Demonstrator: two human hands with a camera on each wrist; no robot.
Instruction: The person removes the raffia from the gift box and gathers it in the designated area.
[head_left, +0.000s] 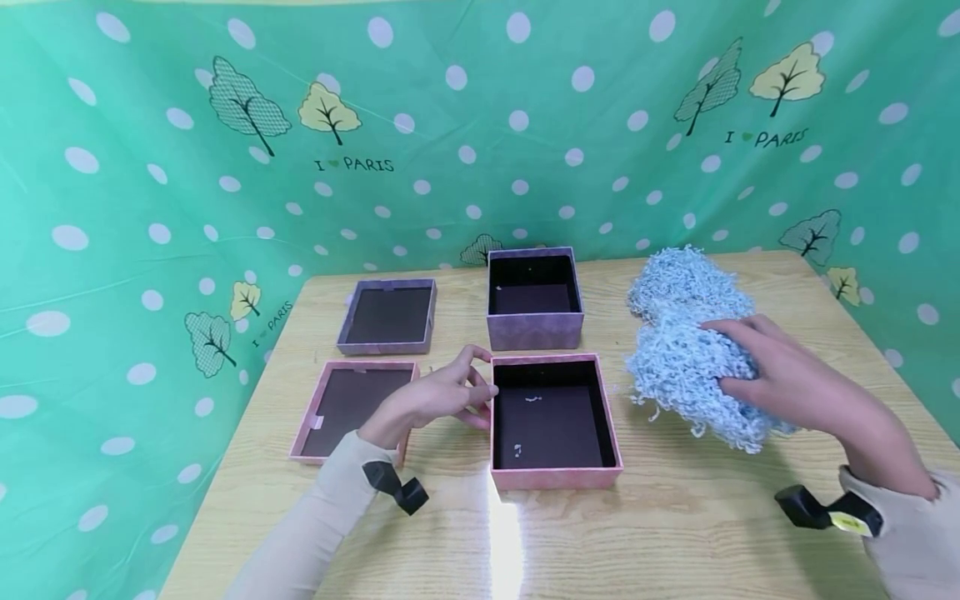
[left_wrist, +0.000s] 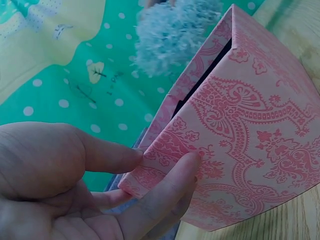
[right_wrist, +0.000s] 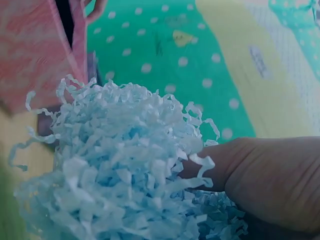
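My left hand (head_left: pixel 448 392) holds the left wall of a pink patterned box (head_left: pixel 557 478) near its back corner. In the left wrist view the thumb lies at the rim, and fingertips press the pink box's outer wall (left_wrist: pixel 250 125). The box stands open-topped with a dark inside and a few small blue paper scraps in it. On the right, my right hand (head_left: pixel 787 375) grips a clump of light blue crinkled paper shreds (head_left: pixel 690 367). The right wrist view shows the thumb sunk into the shreds (right_wrist: pixel 125 155), the other fingers hidden by them.
Behind the pink box stands an open purple box (head_left: pixel 534 331). A purple lid (head_left: pixel 390 317) and a pink lid (head_left: pixel 352 408) lie inside-up at the left. More blue shreds (head_left: pixel 682 279) sit at the back right. A green dotted cloth (head_left: pixel 480 183) hangs behind the wooden table (head_left: pixel 645 533).
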